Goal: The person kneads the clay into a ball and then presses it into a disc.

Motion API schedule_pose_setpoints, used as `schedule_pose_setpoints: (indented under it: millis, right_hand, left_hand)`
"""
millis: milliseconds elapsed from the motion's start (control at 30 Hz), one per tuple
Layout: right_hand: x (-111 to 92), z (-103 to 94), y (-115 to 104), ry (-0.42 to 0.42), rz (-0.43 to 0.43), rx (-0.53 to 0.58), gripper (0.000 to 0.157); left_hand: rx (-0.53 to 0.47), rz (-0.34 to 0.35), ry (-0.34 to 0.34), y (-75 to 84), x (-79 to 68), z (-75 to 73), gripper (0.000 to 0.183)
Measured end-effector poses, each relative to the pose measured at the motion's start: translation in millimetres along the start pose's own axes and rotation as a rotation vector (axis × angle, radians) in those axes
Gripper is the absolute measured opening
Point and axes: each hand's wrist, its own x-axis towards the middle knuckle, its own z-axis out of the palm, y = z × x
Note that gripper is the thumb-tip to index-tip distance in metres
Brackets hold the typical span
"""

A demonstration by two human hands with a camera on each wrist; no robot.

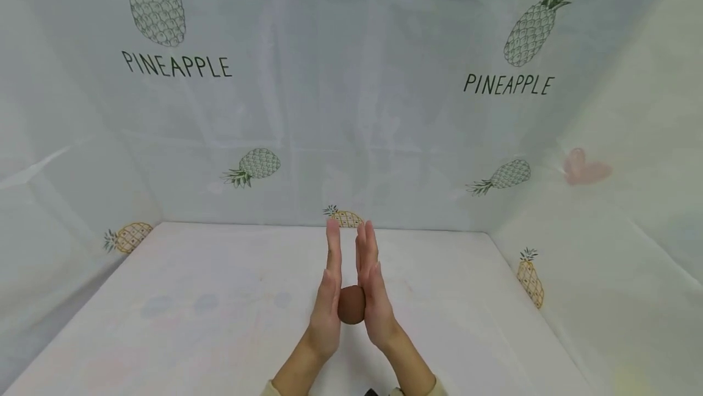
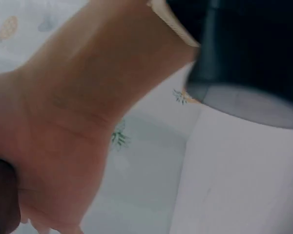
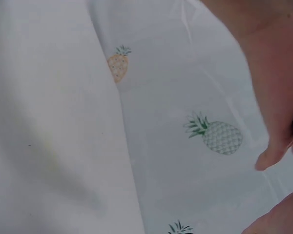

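Observation:
Between two upright, facing palms sits a brown, smooth, rounded lump (image 1: 351,305), its material not certain from the frames. My left hand (image 1: 328,298) presses it from the left with straight fingers pointing up and away. From the other side my right hand (image 1: 376,301) presses it, fingers likewise straight. The fingertips of the two hands stand apart. In the left wrist view the dark lump (image 2: 2,197) touches the left palm (image 2: 53,156) at the frame's edge. Only a sliver of it shows beside the right hand (image 3: 278,92) in the right wrist view.
Below the hands lies a white table surface (image 1: 219,335) with faint coloured spots. A pale sheet (image 1: 329,109) printed with pineapples hangs behind it and along both sides. A dark cylindrical object (image 2: 249,58) is near the left forearm.

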Motion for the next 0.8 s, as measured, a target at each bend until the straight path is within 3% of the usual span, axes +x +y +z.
schedule_pose_setpoints:
  millis: [300, 500, 633, 800]
  right_hand:
    - [-1.7, 11.0, 3.6, -0.052, 0.083, 0.065, 0.059]
    - [-3.7, 16.7, -1.5, -0.081, 0.077, 0.079, 0.058]
    - [-3.4, 18.3, -7.8, -0.060, 0.036, 0.037, 0.059]
    - [-3.2, 12.6, -13.3, 0.001, 0.023, 0.016, 0.058]
  left_hand:
    - [0.050, 0.000, 0.057, 0.6, 2.3, -10.4, 0.058]
    - [0.066, -0.088, 0.106, -9.5, 5.7, -16.7, 0.059]
    - [0.098, -0.119, 0.113, -15.6, 5.8, -15.1, 0.058]
    - [0.102, -0.120, 0.074, -21.1, 3.6, -5.3, 0.056]
